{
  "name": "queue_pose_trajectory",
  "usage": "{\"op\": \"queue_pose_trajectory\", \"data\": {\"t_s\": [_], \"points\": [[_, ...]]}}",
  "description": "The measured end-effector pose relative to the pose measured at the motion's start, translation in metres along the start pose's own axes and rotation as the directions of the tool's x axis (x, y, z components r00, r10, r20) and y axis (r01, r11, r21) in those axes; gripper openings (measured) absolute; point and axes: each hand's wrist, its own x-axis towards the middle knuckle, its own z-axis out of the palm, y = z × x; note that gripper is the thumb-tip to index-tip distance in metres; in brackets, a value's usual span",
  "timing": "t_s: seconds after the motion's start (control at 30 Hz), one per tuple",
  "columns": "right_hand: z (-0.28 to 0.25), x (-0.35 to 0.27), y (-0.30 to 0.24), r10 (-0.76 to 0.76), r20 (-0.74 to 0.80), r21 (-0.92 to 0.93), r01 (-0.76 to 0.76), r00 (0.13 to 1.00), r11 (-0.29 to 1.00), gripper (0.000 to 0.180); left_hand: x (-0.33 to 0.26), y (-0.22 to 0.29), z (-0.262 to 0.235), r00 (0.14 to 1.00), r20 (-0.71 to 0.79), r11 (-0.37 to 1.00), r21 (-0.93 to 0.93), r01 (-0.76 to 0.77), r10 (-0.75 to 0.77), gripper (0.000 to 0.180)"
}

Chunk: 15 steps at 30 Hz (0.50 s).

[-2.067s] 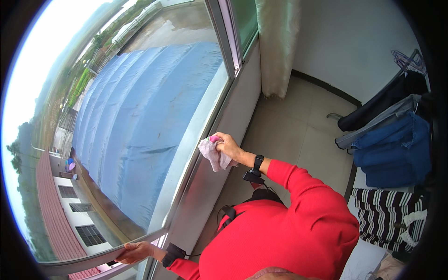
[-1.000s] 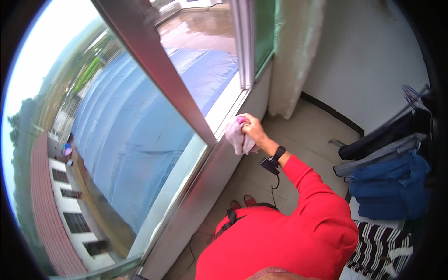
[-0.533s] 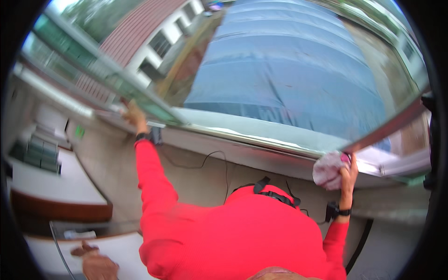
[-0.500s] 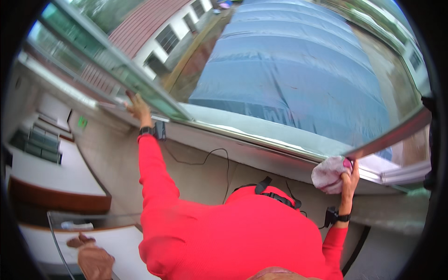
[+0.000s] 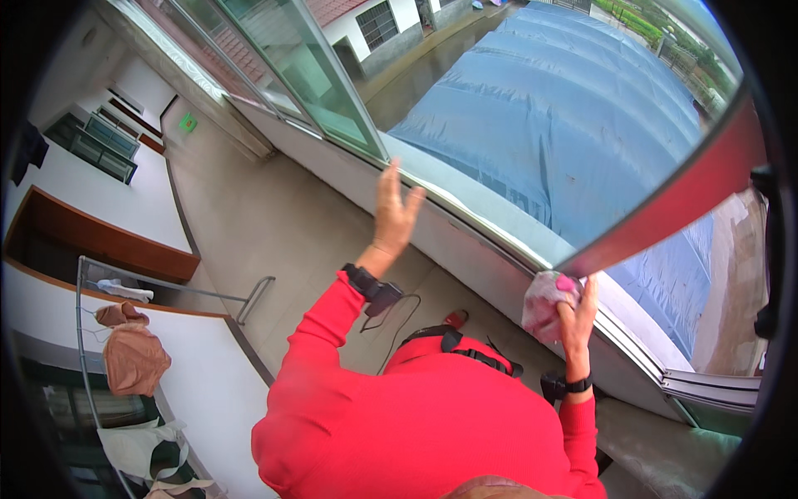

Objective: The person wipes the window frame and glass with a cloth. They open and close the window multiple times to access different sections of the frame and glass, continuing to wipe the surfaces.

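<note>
My right hand (image 5: 579, 320) grips a crumpled white and pink cloth (image 5: 546, 308). The cloth rests against the window track (image 5: 490, 241), at the foot of an upright metal window frame (image 5: 673, 208) that reflects red. My left hand (image 5: 394, 218) is raised with its fingers spread and nothing in it. Its fingertips are close to the lower corner of a sliding glass sash (image 5: 312, 83); whether they touch it I cannot tell. Both wrists wear black straps with small dark devices.
Below the window outside lies a large blue tarpaulin cover (image 5: 532, 108), with a white building (image 5: 366, 37) beyond it. Indoors, a metal drying rack (image 5: 174, 287) with hung clothes (image 5: 137, 358) stands at the left. A black cable (image 5: 407, 320) trails over the tiled floor (image 5: 274, 224).
My left hand has left the far-left end of the sash and come rightward, nearer my right hand. The cloth stays in my right hand by the upright frame. My view has turned.
</note>
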Motion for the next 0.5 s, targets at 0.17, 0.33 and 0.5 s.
{"op": "queue_pose_trajectory", "data": {"t_s": [0.17,0.33,0.5], "points": [[0.041,0.020,-0.019,-0.059,0.071,0.016,0.058,0.996,0.998,0.082,-0.019,0.071,0.032,0.939,0.152,0.951,-0.024,-0.309,0.309,0.080],[0.080,0.037,-0.039,-0.093,0.076,0.023,0.091,0.993,0.996,0.084,-0.006,0.100,0.048,0.927,0.147,0.939,-0.038,-0.343,0.345,0.099],[0.104,0.047,-0.058,-0.100,0.116,0.120,0.086,0.988,0.989,0.088,0.000,0.108,0.056,0.939,0.070,0.941,0.012,-0.339,0.338,0.118]]}}
